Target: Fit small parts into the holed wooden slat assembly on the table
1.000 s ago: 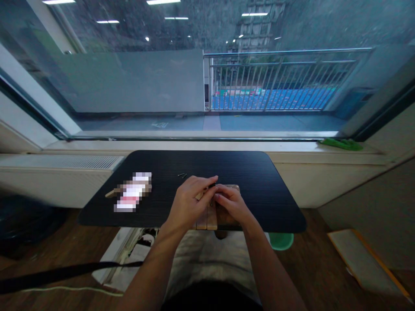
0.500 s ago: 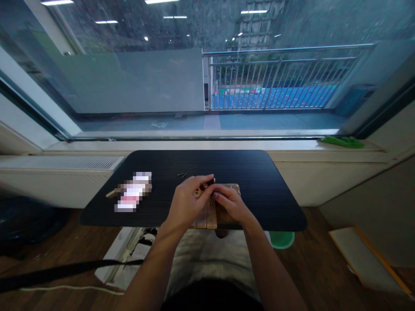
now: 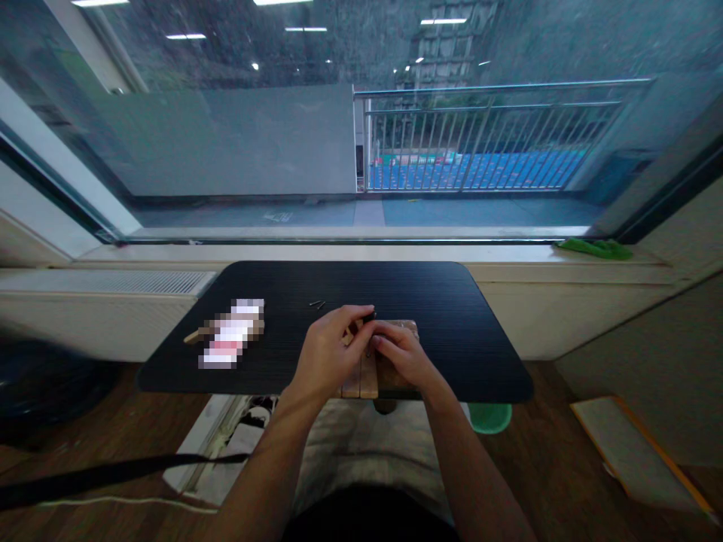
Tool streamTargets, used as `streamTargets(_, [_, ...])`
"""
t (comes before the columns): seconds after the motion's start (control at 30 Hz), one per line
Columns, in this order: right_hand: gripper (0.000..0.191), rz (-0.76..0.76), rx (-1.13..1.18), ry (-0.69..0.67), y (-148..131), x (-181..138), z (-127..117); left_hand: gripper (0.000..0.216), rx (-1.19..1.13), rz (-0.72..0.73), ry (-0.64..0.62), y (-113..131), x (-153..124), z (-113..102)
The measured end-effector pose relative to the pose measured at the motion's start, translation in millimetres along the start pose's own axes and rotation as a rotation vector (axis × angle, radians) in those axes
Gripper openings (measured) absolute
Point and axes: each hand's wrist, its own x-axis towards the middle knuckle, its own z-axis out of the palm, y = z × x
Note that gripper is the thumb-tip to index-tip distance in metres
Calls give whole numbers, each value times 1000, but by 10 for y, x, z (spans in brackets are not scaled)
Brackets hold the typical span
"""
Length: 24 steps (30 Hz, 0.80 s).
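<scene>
Clock centred on hands, 12 toward window (image 3: 361, 68). In left hand (image 3: 327, 345), between thumb and index finger: small dark piece (image 3: 369, 318), apparently gripped by fingertips only. At 3: right hand (image 3: 402, 352), fingers bent, tips meeting left thumb; cannot tell whether grasping anything, contact point hidden. Below both, running toward 6 as far as near edge of table (image 3: 463, 331): pale strips (image 3: 368, 380), with brown block (image 3: 395, 380) just beside at 5; cannot tell whether joined. Dark piece over far end of strips; touching or apart, cannot tell. At 10 on table, apart from fingers: 2 pins (image 3: 317, 304), screws or nails, too small to tell. At 9: pixelated patch (image 3: 234, 335), with stick (image 3: 195, 336) jutting out on far left. Judgement on small-part handling with 2 hands: pinch dark piece low and square, brace left palm against strips, make fine adjustments with right fingertips alone. Advisable to angle left thumb aside for clear sight of contact point, apply force gently and straight, and watch for creep of strips toward 6, given closeness to table edge. Avoid brushing pins.
</scene>
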Motion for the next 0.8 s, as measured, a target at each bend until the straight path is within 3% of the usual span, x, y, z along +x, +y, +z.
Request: streamTargets(0.8, [18,-15,23,18,-8,-2,5,15,-14,14,30,-22,-16,38])
